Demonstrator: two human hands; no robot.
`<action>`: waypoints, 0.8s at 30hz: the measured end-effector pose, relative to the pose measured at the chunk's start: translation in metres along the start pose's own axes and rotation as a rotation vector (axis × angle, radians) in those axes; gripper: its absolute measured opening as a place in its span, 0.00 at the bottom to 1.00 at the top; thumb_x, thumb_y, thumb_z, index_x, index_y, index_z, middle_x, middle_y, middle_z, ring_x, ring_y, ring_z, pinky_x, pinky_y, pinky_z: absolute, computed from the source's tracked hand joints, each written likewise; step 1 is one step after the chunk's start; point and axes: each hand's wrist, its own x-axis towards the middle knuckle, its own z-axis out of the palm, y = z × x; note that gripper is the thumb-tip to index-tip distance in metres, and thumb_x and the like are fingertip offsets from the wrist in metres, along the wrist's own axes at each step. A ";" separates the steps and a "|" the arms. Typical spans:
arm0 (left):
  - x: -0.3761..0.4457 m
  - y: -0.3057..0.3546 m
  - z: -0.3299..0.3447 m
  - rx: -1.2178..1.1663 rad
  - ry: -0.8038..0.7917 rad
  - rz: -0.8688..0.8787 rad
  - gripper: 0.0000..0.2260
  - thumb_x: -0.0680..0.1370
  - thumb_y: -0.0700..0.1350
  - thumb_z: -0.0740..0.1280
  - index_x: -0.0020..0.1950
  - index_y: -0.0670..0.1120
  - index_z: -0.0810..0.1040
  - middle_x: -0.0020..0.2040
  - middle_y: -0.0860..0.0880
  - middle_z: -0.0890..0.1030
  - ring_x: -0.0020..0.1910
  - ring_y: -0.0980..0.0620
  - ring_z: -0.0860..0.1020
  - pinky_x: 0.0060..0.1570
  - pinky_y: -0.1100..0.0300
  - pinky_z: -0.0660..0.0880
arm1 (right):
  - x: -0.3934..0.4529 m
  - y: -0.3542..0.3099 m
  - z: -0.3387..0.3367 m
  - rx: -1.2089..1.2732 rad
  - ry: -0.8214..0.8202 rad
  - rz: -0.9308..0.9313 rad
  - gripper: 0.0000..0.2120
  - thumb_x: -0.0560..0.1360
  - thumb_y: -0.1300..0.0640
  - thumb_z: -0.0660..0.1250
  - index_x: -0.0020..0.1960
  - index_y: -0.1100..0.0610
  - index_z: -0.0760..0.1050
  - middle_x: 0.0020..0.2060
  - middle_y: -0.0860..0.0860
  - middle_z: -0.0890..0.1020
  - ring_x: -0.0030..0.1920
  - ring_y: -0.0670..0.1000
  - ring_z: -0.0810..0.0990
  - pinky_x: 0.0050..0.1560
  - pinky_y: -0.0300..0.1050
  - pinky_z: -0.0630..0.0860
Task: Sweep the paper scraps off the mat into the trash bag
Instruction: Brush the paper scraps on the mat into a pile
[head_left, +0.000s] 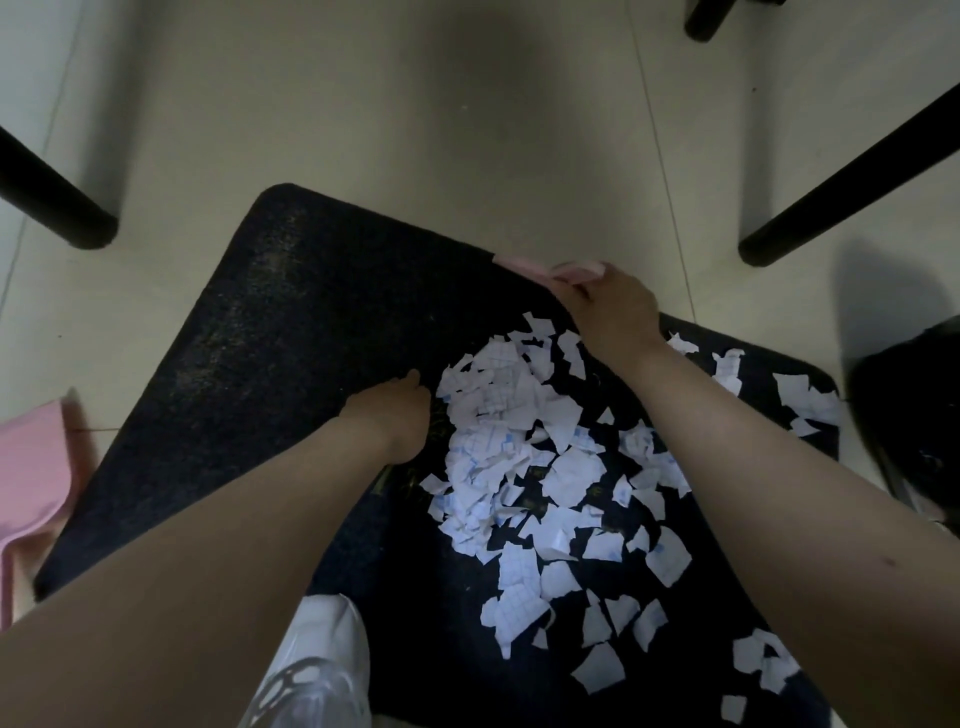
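A dark mat (270, 332) lies on the pale floor. White paper scraps (519, 447) are heaped on its right half, with looser ones trailing toward the near and right edges. My left hand (392, 415) rests on the mat at the heap's left side with its fingers curled under and hidden. At the mat's far edge, my right hand (608, 306) is closed on a pink object (576, 270), which it mostly hides. The black trash bag (914, 415) sits just off the mat's right edge.
A pink dustpan (31, 467) lies on the floor left of the mat. Black furniture legs stand at far left (57, 202) and far right (841, 176). A white shoe (317, 665) shows at the mat's near edge.
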 end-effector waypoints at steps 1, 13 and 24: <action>0.000 0.000 0.000 -0.002 -0.002 0.000 0.30 0.81 0.41 0.58 0.78 0.42 0.46 0.79 0.44 0.42 0.78 0.46 0.50 0.76 0.51 0.56 | 0.002 -0.002 0.004 0.016 -0.037 0.026 0.21 0.80 0.40 0.56 0.61 0.52 0.77 0.53 0.51 0.81 0.50 0.52 0.79 0.44 0.41 0.72; -0.003 -0.003 0.000 -0.041 0.030 0.010 0.27 0.82 0.42 0.56 0.79 0.42 0.49 0.79 0.44 0.44 0.77 0.46 0.53 0.75 0.51 0.56 | -0.071 -0.003 0.036 0.094 -0.252 -0.112 0.14 0.80 0.46 0.58 0.58 0.47 0.80 0.53 0.48 0.81 0.53 0.50 0.79 0.52 0.45 0.74; -0.001 0.009 -0.007 -0.151 0.149 -0.065 0.22 0.80 0.39 0.57 0.74 0.42 0.61 0.71 0.41 0.65 0.67 0.44 0.70 0.67 0.53 0.69 | -0.092 0.001 -0.013 0.241 -0.054 -0.037 0.12 0.82 0.47 0.57 0.58 0.37 0.77 0.48 0.39 0.80 0.49 0.46 0.81 0.49 0.45 0.77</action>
